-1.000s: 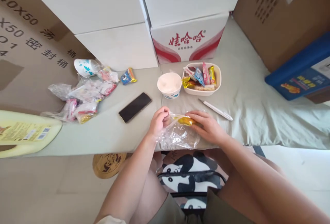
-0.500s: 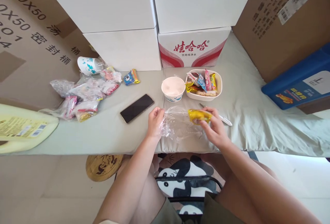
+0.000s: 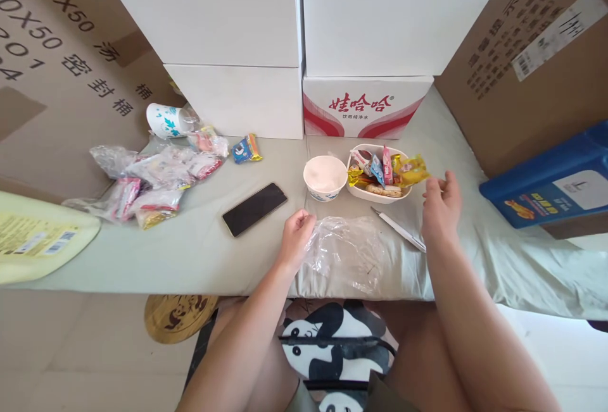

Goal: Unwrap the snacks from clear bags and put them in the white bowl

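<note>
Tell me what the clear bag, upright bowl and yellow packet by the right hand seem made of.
Clear bag: thin, glossy plastic film; it is see-through, with creases and glints.
Upright bowl: probably smooth paper, given its pale wall and blue print, though plastic is possible.
Yellow packet: likely plastic or foil film, its shiny surface slightly blurred.

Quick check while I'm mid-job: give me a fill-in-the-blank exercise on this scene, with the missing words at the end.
1. The clear plastic bag is pinched in the person's ____ hand.
2. The hand nearest the yellow packet is the ____ one.
3. The phone lies with its dark ____ facing up.
4. The large characters on the white carton are printed in ____.

Missing words: left; right; screen; red.
</note>
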{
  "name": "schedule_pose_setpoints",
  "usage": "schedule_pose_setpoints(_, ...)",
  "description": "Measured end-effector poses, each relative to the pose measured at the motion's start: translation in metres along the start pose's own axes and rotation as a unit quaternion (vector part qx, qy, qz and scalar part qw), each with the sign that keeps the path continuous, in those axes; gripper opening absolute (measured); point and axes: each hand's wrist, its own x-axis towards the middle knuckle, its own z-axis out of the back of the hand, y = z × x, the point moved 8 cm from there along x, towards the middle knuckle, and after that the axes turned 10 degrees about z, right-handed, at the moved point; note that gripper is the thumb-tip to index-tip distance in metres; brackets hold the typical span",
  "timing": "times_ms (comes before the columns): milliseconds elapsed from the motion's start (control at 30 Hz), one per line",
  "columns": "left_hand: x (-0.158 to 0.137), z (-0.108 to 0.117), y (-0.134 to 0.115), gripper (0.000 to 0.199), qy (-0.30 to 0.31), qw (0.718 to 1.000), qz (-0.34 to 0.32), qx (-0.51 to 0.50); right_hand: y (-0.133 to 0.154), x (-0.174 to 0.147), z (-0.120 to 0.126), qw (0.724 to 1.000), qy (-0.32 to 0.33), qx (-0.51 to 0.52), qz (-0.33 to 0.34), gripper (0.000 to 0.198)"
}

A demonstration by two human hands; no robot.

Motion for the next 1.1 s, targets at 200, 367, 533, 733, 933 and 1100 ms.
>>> schedule_pose_setpoints(200, 0.001, 0.0, 0.001, 0.037, 0.016, 1.0, 0.012, 0.007, -0.005, -0.011, 0.003, 0.996, 0.027, -0.019, 0.085, 0.056)
schedule_pose_setpoints(367, -0.006, -0.011, 0.004, 0.035, 0.032, 0.998, -0.004, 0.047, -0.016, -0.01, -0.018, 0.986, 0.146, -0.027, 0.078, 0.072)
schedule_pose_setpoints(533, -0.014, -0.021, 0.007, 0.035, 0.052, 0.994, -0.027, 0.094, -0.005, -0.019, -0.011, 0.983, 0.14, -0.051, 0.111, 0.077)
schedule_pose_setpoints(733, -0.013, -0.018, 0.008, 0.035, 0.046, 0.992, -0.033, 0.113, 0.0, -0.01, -0.02, 0.978, 0.171, -0.056, 0.107, 0.065)
schedule_pose_setpoints(933, -0.01, -0.021, 0.008, 0.036, 0.042, 0.99, -0.033, 0.131, -0.013, 0.0, -0.025, 0.977, 0.172, -0.083, 0.091, 0.079)
schedule_pose_setpoints(1100, -0.01, -0.021, 0.007, 0.035, 0.04, 0.988, -0.04, 0.143, 0.002, -0.007, -0.014, 0.979, 0.116, -0.101, 0.132, 0.06)
